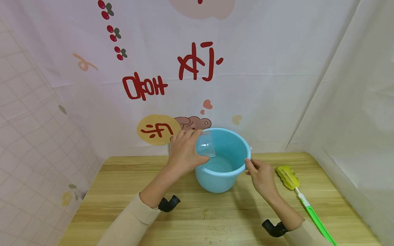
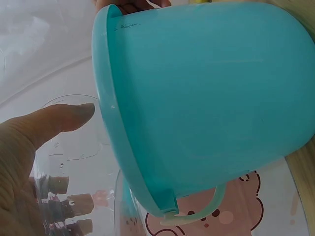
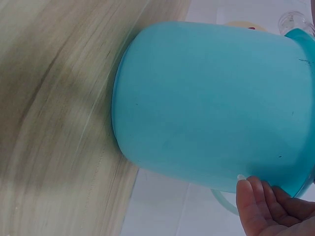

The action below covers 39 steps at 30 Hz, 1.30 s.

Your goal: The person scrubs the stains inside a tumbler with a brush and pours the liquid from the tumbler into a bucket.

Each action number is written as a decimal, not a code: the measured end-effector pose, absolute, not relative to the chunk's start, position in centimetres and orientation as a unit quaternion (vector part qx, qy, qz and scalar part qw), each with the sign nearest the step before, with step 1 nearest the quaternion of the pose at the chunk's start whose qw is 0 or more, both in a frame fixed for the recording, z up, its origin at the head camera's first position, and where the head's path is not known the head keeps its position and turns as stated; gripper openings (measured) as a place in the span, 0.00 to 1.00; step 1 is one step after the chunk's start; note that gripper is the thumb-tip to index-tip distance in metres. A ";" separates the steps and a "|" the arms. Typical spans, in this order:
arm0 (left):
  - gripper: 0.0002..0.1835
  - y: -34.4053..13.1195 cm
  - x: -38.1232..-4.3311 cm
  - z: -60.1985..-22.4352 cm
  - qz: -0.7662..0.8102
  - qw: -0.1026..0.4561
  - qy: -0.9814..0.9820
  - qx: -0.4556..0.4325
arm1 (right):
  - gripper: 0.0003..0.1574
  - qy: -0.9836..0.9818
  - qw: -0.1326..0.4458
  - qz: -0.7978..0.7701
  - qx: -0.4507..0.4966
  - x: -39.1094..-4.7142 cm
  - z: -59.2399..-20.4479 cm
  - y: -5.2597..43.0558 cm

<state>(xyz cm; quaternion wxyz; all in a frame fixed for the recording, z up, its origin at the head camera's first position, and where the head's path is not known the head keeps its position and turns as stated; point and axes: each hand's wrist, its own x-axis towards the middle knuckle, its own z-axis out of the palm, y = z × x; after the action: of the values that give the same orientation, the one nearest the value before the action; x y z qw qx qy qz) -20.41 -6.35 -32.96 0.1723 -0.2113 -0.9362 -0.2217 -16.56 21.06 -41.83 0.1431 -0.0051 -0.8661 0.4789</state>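
A light blue plastic bucket [image 1: 215, 182] stands on the wooden table, its open top facing up. My left hand [image 1: 183, 152] grips a clear, see-through cup [image 1: 207, 145] that is tilted sideways at the bucket's left rim, its mouth over the inside. In the left wrist view, fingers show through the cup's wall [image 2: 74, 147]. On the other side, my right hand [image 1: 261, 177] pinches the bucket's right rim between thumb and fingers. The right wrist view shows those fingers [image 3: 256, 206] below the rim, against the outer wall. Whether liquid lies in the bucket I cannot tell.
A brush with a yellow-green head [image 1: 288, 177] and a bright green handle [image 1: 318, 220] lies at the table's right. Wet drops [image 1: 212, 227] dot the wooden table [image 1: 123, 184] in front. A printed white cloth [image 1: 271, 102] hangs behind. The bucket's handle [image 2: 206, 209] hangs at its far side.
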 end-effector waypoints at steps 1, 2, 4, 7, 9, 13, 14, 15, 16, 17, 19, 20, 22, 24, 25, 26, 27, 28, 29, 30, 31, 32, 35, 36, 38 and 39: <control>0.46 -6.3 -20.4 -32.9 -0.220 0.173 -0.936 -0.213 | 0.26 -0.866 0.143 0.479 -0.005 -16.5 -41.8 21.1; 0.46 -6.3 -20.4 -32.9 -0.219 0.172 -0.937 -0.213 | 0.26 -0.866 0.144 0.478 -0.004 -16.5 -41.8 21.0; 0.46 -6.3 -20.3 -32.9 -0.215 0.172 -0.937 -0.215 | 0.26 -0.866 0.145 0.478 -0.003 -16.5 -41.9 21.0; 0.46 -6.3 -20.3 -32.9 -0.206 0.174 -0.938 -0.218 | 0.25 -0.866 0.148 0.477 -0.003 -16.5 -41.9 21.0; 0.46 -6.3 -20.3 -32.9 -0.201 0.176 -0.939 -0.219 | 0.25 -0.866 0.151 0.477 -0.004 -16.5 -41.9 21.0; 0.46 -6.2 -20.3 -33.0 -0.193 0.177 -0.940 -0.219 | 0.25 -0.867 0.155 0.474 -0.007 -16.5 -41.9 21.0; 0.46 -6.2 -20.3 -33.0 -0.192 0.178 -0.940 -0.219 | 0.26 -0.868 0.155 0.472 -0.007 -16.5 -41.9 21.0; 0.46 -6.2 -20.3 -33.0 -0.191 0.177 -0.940 -0.219 | 0.26 -0.869 0.156 0.470 -0.008 -16.5 -41.9 21.0; 0.46 -6.2 -20.3 -33.0 -0.190 0.177 -0.940 -0.219 | 0.26 -0.870 0.156 0.469 -0.008 -16.5 -41.9 21.0; 0.46 -6.2 -20.3 -33.0 -0.188 0.178 -0.941 -0.220 | 0.26 -0.870 0.156 0.467 -0.009 -16.5 -41.9 21.0; 0.46 -6.1 -20.3 -33.0 -0.184 0.178 -0.941 -0.221 | 0.26 -0.871 0.156 0.466 -0.009 -16.5 -41.9 21.0; 0.46 -6.1 -20.3 -33.0 -0.182 0.179 -0.941 -0.222 | 0.26 -0.871 0.157 0.465 -0.008 -16.5 -41.9 21.0; 0.46 -6.1 -20.3 -33.0 -0.180 0.180 -0.941 -0.223 | 0.26 -0.872 0.157 0.464 -0.008 -16.5 -41.9 21.0; 0.46 -6.1 -20.2 -33.0 -0.180 0.180 -0.941 -0.224 | 0.26 -0.872 0.157 0.464 -0.008 -16.5 -41.9 21.0; 0.46 -6.1 -20.2 -33.0 -0.181 0.180 -0.940 -0.225 | 0.26 -0.872 0.156 0.465 -0.009 -16.5 -41.9 21.0; 0.46 -6.1 -20.2 -33.0 -0.180 0.181 -0.940 -0.225 | 0.26 -0.871 0.156 0.465 -0.009 -16.5 -41.9 21.0; 0.46 -6.0 -20.2 -33.0 -0.180 0.181 -0.940 -0.226 | 0.26 -0.871 0.155 0.466 -0.010 -16.5 -41.9 21.0; 0.46 -6.0 -20.2 -33.0 -0.181 0.181 -0.940 -0.227 | 0.26 -0.871 0.155 0.466 -0.011 -16.5 -41.9 21.0; 0.46 -6.0 -20.2 -33.1 -0.181 0.181 -0.939 -0.228 | 0.26 -0.871 0.154 0.467 -0.012 -16.5 -41.9 21.0; 0.46 -6.0 -20.2 -33.1 -0.181 0.182 -0.939 -0.229 | 0.26 -0.871 0.153 0.467 -0.013 -16.5 -41.9 21.0; 0.46 -6.0 -20.2 -33.1 -0.182 0.182 -0.938 -0.230 | 0.26 -0.871 0.153 0.467 -0.013 -16.4 -41.9 20.9; 0.45 -5.9 -20.2 -33.2 -0.182 0.183 -0.938 -0.231 | 0.27 -0.871 0.154 0.466 -0.014 -16.4 -41.9 20.9; 0.45 -5.9 -20.3 -33.2 -0.185 0.185 -0.936 -0.236 | 0.27 -0.872 0.156 0.463 -0.015 -16.4 -41.9 20.9; 0.45 -5.9 -20.3 -33.2 -0.186 0.186 -0.935 -0.237 | 0.27 -0.873 0.157 0.462 -0.015 -16.4 -41.9 20.9; 0.45 -5.9 -20.3 -33.2 -0.188 0.188 -0.934 -0.239 | 0.26 -0.873 0.159 0.461 -0.015 -16.4 -41.9 20.9; 0.45 -5.9 -20.3 -33.2 -0.188 0.187 -0.934 -0.240 | 0.26 -0.873 0.159 0.461 -0.015 -16.5 -41.9 20.9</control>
<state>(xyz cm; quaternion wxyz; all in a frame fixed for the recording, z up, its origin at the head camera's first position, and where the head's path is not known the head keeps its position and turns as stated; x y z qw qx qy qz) -20.28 -5.87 -33.19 0.1874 -0.2400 -0.9338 -0.1881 -16.45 20.93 -41.93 0.1592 -0.0146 -0.8731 0.4606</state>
